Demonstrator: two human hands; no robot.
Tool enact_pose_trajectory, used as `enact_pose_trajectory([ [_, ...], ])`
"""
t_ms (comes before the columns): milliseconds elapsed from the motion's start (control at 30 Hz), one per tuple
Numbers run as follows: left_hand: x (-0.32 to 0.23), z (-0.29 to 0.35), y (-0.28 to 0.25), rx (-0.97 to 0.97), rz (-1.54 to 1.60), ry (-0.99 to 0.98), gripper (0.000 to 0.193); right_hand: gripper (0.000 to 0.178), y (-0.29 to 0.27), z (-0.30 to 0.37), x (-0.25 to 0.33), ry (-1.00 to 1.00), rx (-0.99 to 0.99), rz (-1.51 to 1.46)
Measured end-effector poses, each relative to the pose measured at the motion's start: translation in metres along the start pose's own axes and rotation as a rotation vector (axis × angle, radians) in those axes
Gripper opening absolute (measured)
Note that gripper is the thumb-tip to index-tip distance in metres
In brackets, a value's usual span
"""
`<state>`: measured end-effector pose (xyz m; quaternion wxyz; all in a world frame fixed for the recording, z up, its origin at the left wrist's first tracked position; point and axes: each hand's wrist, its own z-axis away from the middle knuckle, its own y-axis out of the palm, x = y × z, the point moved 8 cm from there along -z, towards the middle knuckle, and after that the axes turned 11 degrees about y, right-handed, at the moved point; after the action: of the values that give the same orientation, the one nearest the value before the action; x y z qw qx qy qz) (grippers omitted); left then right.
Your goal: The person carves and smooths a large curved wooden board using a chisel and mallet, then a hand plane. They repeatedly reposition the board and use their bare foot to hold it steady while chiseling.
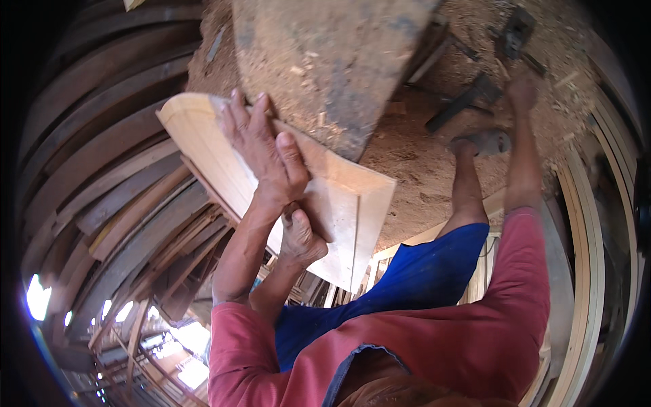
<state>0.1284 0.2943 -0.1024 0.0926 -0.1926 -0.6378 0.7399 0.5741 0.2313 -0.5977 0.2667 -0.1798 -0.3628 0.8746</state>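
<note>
A pale wooden panel (332, 190) with a bevelled edge and a groove near one end lies tilted in front of me. On its upper face my left hand (268, 152) lies flat, fingers apart, holding nothing. My bare left foot (302, 239) presses on the same panel just below that hand. At the far right, my right hand (523, 91) reaches down to the ground among tools, and blur hides its fingers. Beside it are a dark mallet-like tool (464, 102) and a dark block-shaped tool (517, 30); whether the hand touches either, I cannot tell.
A broad worn board (319, 61) strewn with shavings lies beyond the panel. Stacked timber (108, 163) fills the left side, and long planks (583, 251) stand at the right. My other foot (481, 142), in a sandal, rests on ground covered with wood chips.
</note>
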Motion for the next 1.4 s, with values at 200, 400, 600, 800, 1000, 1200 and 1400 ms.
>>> enact_pose_trajectory([
  [200,0.012,-0.002,0.006,-0.015,0.098,0.005,0.059,0.060,0.058,-0.204,-0.023,-0.313,0.083,-0.057],
  [400,0.012,-0.001,0.004,-0.047,0.130,0.014,0.060,0.071,0.084,-0.218,0.018,-0.351,0.166,0.034],
  [600,0.008,0.006,0.004,0.006,0.031,-0.108,0.059,0.049,0.050,0.011,0.080,-0.182,0.561,-0.770],
  [800,0.019,0.000,-0.002,-0.018,0.058,-0.167,0.057,0.047,-0.048,0.242,0.014,0.392,0.901,-0.921],
  [1000,0.019,0.011,0.001,-0.004,0.070,-0.252,0.056,0.055,-0.301,0.386,-0.056,-0.259,0.552,-0.894],
  [1200,0.018,0.006,0.000,-0.052,0.034,-0.247,0.055,0.098,-0.463,0.453,-0.010,-0.665,0.774,-1.171],
  [1400,0.009,0.056,0.004,-0.275,0.147,-0.770,0.081,0.084,-0.449,0.362,0.107,-0.846,0.789,-1.197],
])
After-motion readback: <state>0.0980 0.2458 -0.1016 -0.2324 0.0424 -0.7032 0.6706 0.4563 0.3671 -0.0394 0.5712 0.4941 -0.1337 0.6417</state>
